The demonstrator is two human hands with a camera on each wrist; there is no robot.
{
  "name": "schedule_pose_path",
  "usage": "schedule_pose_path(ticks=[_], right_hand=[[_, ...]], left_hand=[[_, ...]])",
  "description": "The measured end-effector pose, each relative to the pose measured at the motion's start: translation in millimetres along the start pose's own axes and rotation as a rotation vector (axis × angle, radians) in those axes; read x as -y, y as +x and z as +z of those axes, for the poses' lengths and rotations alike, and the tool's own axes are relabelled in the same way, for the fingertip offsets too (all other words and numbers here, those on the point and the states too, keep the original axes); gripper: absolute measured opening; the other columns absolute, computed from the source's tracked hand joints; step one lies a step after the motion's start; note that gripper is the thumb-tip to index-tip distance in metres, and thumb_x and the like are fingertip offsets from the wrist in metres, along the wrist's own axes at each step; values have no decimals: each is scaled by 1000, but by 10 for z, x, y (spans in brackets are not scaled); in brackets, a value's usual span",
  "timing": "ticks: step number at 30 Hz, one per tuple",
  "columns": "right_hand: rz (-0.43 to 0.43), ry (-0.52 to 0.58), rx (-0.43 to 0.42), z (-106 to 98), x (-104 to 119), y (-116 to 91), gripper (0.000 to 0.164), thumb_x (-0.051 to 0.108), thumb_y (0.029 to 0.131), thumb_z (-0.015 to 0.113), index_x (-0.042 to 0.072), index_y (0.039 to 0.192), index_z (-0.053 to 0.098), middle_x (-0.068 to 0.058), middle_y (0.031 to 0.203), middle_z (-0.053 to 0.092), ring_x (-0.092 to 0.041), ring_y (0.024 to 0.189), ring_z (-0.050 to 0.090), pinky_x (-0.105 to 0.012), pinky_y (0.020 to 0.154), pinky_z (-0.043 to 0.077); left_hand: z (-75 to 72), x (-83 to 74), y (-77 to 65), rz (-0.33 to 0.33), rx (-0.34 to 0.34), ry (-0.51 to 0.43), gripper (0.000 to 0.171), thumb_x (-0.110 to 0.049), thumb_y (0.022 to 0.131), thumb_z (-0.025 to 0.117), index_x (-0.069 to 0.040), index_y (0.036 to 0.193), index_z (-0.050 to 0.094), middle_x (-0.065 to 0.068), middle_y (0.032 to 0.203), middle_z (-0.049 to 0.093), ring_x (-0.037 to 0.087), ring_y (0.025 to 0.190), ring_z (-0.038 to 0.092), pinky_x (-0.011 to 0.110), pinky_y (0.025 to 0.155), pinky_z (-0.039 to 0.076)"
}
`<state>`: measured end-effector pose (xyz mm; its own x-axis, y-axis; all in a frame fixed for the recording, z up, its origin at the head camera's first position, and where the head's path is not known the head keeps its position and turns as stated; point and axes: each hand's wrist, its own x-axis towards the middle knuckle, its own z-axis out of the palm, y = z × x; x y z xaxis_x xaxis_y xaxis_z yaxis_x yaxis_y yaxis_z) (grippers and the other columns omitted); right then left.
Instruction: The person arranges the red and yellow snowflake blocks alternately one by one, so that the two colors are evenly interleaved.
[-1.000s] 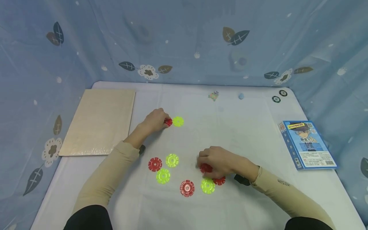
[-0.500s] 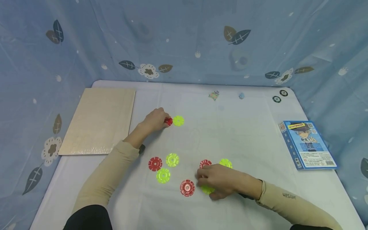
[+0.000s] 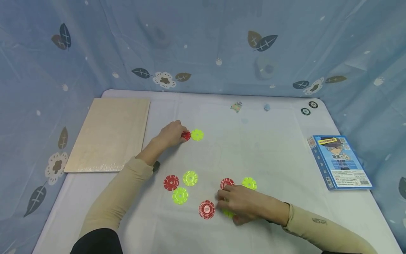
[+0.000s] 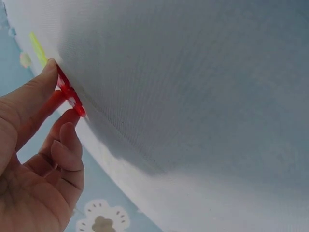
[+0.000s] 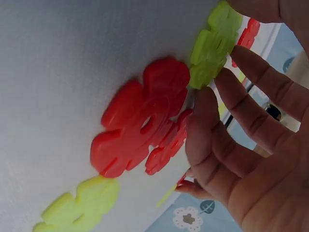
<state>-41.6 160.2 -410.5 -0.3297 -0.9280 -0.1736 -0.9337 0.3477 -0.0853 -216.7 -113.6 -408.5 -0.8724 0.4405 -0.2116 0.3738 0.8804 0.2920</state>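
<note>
In the head view, my left hand (image 3: 172, 134) pinches a red snowflake building disc (image 4: 71, 92) between thumb and fingers. This disc meets a yellow-green disc (image 3: 197, 134) on its right. My right hand (image 3: 242, 203) lies low over a second cluster, thumb and fingertips gripping the edges of a yellow-green disc (image 5: 212, 48). Beside that piece, under the palm, a red disc (image 5: 140, 118) shows in the right wrist view. Two neighbours touch the cluster's far side: a red disc (image 3: 227, 182) and a yellow-green disc (image 3: 249, 183).
A loose red disc (image 3: 207, 209) lies left of the right hand. Further left are a red disc (image 3: 171, 182) and two yellow-green discs (image 3: 180, 195). A beige board (image 3: 109, 134) lies at left, a blue box (image 3: 340, 162) at right. Small pieces (image 3: 236, 107) dot the far edge.
My right hand has moved from the red disc toward the near yellow-green disc, uncovering the red and far yellow-green pieces. The left hand has stayed in place.
</note>
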Motion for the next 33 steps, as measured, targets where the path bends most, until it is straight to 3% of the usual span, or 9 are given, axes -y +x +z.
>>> schedule_pose_path(ticks=[4, 9, 15, 23, 33], right_hand=[[-13, -3, 26, -17, 8, 11, 46, 34, 72, 80, 22, 113, 63, 4, 110, 58, -12, 94, 54, -22, 81, 51], [-28, -33, -16, -47, -11, 13, 43, 34, 70, 79, 20, 108, 63, 4, 108, 59, -11, 93, 54, -23, 81, 51], [57, 14, -57, -162, -176, 8, 45, 32, 70, 79, 17, 109, 62, 4, 104, 58, -11, 88, 52, -24, 80, 50], [256, 139, -95, -280, -673, 128, 46, 29, 71, 81, 14, 111, 65, -2, 111, 62, -16, 95, 59, -32, 82, 54], [419, 240, -70, -303, -1370, 519, 40, 26, 72, 78, 14, 108, 66, -2, 111, 62, -16, 91, 61, -35, 87, 52]], left_hand=[[1, -3, -10, 0, 0, -1, 40, -19, 86, 73, -5, 123, 66, 13, 105, 60, 22, 92, 54, 36, 82, 49], [-3, -3, -11, -2, 2, -1, 40, -19, 86, 73, -5, 123, 66, 13, 104, 59, 22, 91, 53, 36, 81, 49], [-6, -7, -14, 4, 1, -8, 40, -19, 86, 73, -5, 123, 66, 13, 104, 60, 22, 91, 54, 35, 80, 49], [9, 9, -15, 6, -6, 0, 41, -19, 85, 74, -5, 123, 66, 13, 103, 60, 21, 89, 52, 34, 79, 48], [-12, -14, -25, 4, -4, -9, 40, -18, 85, 73, -4, 122, 66, 13, 102, 59, 22, 89, 52, 33, 79, 47]])
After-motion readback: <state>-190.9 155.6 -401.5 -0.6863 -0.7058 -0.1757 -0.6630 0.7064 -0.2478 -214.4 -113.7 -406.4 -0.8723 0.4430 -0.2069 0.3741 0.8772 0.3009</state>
